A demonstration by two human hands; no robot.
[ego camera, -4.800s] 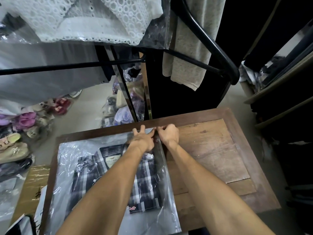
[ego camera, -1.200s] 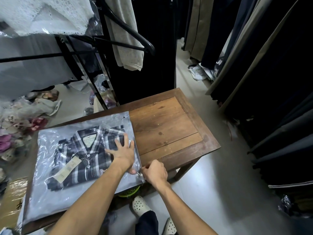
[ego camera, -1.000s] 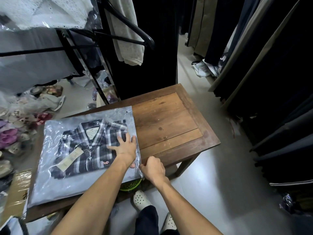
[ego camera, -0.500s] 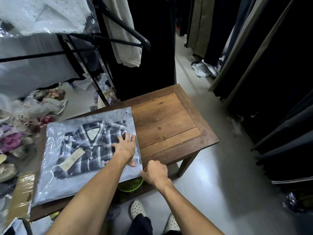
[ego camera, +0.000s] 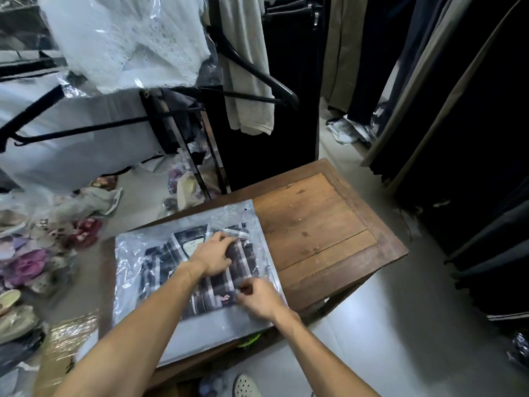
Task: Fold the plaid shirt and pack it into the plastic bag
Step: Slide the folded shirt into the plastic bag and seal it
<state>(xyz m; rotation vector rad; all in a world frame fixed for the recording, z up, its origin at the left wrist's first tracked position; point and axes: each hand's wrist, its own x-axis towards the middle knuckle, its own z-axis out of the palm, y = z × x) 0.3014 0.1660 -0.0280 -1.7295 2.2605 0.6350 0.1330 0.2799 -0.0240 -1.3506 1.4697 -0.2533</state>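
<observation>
The folded plaid shirt (ego camera: 217,279) lies flat inside the clear plastic bag (ego camera: 148,253), which rests on the left half of the wooden counter (ego camera: 315,224), with its near edge reaching over the counter's front. The shirt's collar, with a pale label inside it, points toward the far side of the counter, and a small red emblem shows on the fabric near the right hand.

The left hand (ego camera: 213,255) lies palm down on top of the bag over the upper part of the shirt, just below the collar, with its fingers spread and slightly bent; it presses on the plastic and does not hold anything. The right hand (ego camera: 259,299) rests on the bag near the shirt's lower right corner, close to the bag's right edge. Its fingers are curled inward with the thumb and fingertips drawn together, but motion blur makes it impossible to tell whether they pinch the plastic.

The right half of the counter shows bare wood. A white perforated clog (ego camera: 246,386) shows on the floor below the counter's front edge. Behind the counter stands a black clothes rack (ego camera: 252,73) with garments in plastic covers.
</observation>
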